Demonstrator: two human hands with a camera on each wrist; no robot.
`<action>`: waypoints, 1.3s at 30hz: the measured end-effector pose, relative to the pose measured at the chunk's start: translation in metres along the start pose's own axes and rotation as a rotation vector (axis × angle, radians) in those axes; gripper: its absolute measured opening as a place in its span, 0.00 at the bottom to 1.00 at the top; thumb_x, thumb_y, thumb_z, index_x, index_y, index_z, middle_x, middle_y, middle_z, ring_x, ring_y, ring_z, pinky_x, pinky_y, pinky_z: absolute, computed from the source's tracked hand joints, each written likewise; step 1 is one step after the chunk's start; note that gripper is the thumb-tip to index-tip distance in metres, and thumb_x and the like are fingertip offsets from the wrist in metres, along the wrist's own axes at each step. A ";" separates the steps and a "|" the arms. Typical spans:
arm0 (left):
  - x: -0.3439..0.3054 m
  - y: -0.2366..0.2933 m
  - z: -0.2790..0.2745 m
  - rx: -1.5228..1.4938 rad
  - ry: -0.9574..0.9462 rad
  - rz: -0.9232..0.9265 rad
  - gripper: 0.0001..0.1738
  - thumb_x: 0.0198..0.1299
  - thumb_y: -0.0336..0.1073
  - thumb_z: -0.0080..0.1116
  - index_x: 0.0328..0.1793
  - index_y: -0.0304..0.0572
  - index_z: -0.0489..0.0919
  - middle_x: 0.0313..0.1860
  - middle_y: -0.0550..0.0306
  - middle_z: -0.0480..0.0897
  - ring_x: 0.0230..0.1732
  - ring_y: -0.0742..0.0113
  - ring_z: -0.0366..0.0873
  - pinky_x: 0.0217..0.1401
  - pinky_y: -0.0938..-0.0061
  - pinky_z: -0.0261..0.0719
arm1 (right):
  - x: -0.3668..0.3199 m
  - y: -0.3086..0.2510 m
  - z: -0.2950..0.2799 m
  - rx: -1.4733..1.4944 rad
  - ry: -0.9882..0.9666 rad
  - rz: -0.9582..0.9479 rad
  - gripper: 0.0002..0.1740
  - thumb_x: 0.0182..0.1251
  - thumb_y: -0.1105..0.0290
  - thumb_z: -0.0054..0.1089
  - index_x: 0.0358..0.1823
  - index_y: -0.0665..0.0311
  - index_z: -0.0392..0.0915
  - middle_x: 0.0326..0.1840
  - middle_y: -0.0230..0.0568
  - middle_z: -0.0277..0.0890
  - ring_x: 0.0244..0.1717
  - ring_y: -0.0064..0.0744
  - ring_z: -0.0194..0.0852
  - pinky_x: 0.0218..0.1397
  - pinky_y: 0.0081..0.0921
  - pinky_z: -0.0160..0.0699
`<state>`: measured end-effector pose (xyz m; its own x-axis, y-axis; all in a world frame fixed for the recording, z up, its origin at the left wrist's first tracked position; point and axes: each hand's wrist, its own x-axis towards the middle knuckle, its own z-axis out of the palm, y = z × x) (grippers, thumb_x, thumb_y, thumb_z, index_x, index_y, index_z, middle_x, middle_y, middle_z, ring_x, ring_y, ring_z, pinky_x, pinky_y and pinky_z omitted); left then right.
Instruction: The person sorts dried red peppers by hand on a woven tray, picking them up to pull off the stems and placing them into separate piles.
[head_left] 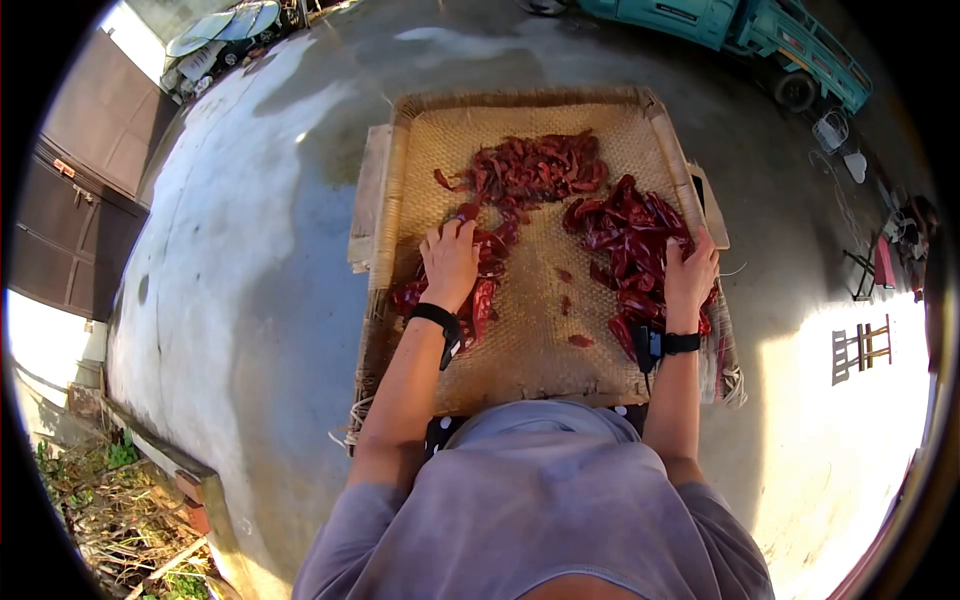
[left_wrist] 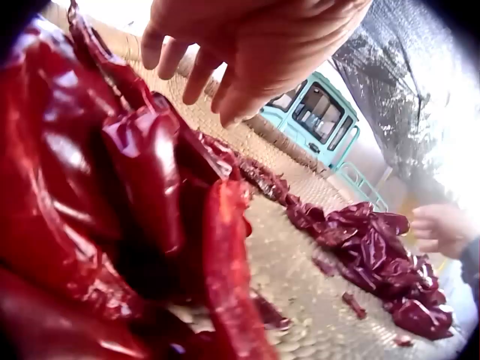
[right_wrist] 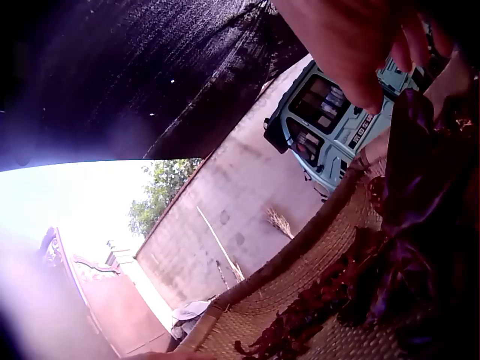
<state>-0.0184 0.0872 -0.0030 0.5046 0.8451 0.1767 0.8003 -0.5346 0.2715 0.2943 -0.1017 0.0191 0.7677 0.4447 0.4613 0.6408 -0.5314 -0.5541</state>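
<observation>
Red chili peppers lie in three piles on a shallow woven tray point(head_left: 520, 370). My left hand point(head_left: 452, 265) is over the left pile point(head_left: 484, 300), and the left wrist view shows its fingers point(left_wrist: 201, 75) loosely extended with nothing held, glossy peppers point(left_wrist: 150, 172) close below. On the other side my right hand point(head_left: 690, 272) reaches over the right pile point(head_left: 625, 240) beside the tray's rim. Its fingers point(right_wrist: 409, 41) hang relaxed above dark peppers in the right wrist view. Smaller, more shrivelled peppers point(head_left: 540, 168) form the far pile.
Loose pepper bits point(head_left: 580, 341) are scattered mid-tray. Wooden boards point(head_left: 370, 200) stick out under the tray's left side. A teal truck point(head_left: 660, 20) is parked at the back on the concrete floor point(head_left: 280, 200). A small rack-like wooden stool point(head_left: 875, 343) stands to the right.
</observation>
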 end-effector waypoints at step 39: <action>-0.052 0.074 -0.022 -0.904 -0.120 -0.046 0.08 0.63 0.23 0.61 0.48 0.35 0.82 0.46 0.52 0.80 0.41 0.63 0.82 0.46 0.70 0.80 | -0.017 -0.016 -0.030 -0.056 0.099 -0.121 0.14 0.72 0.70 0.58 0.56 0.58 0.79 0.56 0.43 0.80 0.63 0.51 0.72 0.66 0.45 0.68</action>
<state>0.0077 0.0037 0.0283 0.5494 0.8333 0.0616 0.2869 -0.2574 0.9228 0.2717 -0.1225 0.0409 0.6797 0.4361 0.5897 0.7253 -0.5193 -0.4520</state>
